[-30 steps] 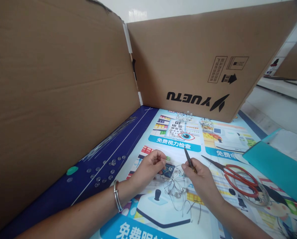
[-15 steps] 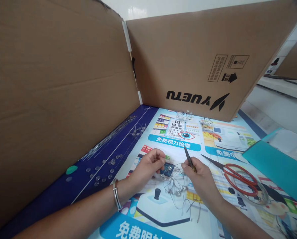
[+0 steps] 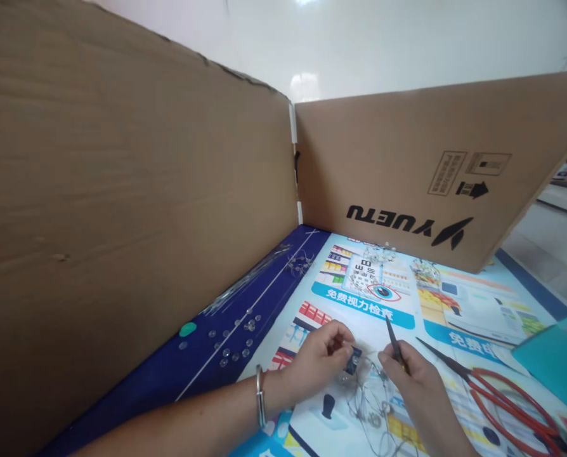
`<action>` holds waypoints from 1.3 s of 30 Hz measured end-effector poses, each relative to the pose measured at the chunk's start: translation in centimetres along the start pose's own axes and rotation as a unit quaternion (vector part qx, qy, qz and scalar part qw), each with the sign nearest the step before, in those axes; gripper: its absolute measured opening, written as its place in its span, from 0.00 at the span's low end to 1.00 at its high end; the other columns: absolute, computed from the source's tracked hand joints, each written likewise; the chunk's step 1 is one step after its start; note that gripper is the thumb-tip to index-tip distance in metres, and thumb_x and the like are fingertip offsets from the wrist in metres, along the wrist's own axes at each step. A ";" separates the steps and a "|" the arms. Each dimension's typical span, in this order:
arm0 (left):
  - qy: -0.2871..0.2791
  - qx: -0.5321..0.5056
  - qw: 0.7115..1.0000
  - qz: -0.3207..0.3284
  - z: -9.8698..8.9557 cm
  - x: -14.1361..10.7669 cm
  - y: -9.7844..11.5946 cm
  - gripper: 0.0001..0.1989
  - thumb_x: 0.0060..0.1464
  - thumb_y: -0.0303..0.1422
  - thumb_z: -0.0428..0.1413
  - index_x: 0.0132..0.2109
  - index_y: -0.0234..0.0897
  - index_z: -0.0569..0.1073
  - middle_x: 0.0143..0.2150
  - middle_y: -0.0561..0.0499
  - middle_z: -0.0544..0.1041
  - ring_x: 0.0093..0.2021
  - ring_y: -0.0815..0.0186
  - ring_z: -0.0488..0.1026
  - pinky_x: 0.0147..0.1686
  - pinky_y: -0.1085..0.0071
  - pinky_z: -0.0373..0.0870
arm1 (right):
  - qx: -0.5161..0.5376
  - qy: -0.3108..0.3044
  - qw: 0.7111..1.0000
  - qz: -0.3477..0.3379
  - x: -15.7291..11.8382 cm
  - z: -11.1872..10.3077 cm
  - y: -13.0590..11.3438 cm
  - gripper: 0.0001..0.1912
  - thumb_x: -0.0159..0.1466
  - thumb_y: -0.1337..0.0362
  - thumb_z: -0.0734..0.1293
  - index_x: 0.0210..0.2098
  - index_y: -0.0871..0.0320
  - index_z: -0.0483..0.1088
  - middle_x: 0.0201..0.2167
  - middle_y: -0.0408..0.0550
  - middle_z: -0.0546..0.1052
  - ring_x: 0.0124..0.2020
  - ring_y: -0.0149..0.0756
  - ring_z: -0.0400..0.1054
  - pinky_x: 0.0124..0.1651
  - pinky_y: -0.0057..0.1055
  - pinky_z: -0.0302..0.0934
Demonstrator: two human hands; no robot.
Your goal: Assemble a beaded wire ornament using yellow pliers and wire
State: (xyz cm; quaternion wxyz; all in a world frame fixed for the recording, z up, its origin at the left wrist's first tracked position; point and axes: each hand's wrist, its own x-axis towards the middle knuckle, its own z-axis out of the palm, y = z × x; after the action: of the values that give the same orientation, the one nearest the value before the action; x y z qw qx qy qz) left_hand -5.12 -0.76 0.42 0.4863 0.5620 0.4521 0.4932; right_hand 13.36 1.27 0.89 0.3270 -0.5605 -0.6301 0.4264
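Fine work on the wire-and-bead piece (image 3: 373, 417) was under way, it seemed, the delicate tangle seen at the near side of the counter (image 3: 160, 384), and for the next touch a steady hold and a carefully placed tool tip looked to be called for. Its far-left edge was apparently pinched by the closed thumb and fingers of the left hand (image 3: 322, 357), forearm angled in from the near left. And over on the right, a dark pointed tool (image 3: 394, 343) was gripped by the right hand (image 3: 419, 384), tip aimed far and slightly left, red-handled scissors (image 3: 502, 401) seen to its right.
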 end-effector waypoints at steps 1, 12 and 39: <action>0.002 -0.003 1.000 -0.001 0.0 0.1 0.0 0.04 0.52 0.28 0.53 0.37 0.34 0.67 0.28 0.53 0.66 0.28 0.72 0.61 0.27 0.76 0.59 | -0.005 -0.005 1.000 -0.004 0.1 0.0 0.1 0.12 0.57 0.52 0.61 0.28 0.55 0.63 0.20 0.38 0.61 0.24 0.32 0.55 0.28 0.27 0.50; 0.038 0.051 0.998 0.020 -0.8 0.8 0.8 0.02 0.51 0.27 0.53 0.35 0.34 0.68 0.29 0.52 0.67 0.29 0.69 0.65 0.29 0.75 0.61 | 0.005 0.058 0.998 -0.023 0.3 0.8 0.9 0.16 0.52 0.48 0.62 0.25 0.54 0.64 0.20 0.40 0.66 0.25 0.34 0.59 0.28 0.28 0.51; 0.134 0.141 0.981 0.001 -14.9 12.6 -0.5 0.14 0.59 0.37 0.48 0.47 0.31 0.68 0.42 0.47 0.71 0.38 0.64 0.71 0.35 0.67 0.71 | 0.009 0.055 0.998 -0.015 0.3 0.8 0.9 0.17 0.52 0.47 0.61 0.25 0.55 0.64 0.20 0.40 0.66 0.24 0.34 0.59 0.28 0.28 0.52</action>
State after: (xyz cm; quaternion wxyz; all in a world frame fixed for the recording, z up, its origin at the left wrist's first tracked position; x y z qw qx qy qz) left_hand -18.60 13.27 1.99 0.3368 0.5545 0.5776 0.4955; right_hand 12.98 1.40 -0.27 0.3719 -0.5708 -0.6157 0.3959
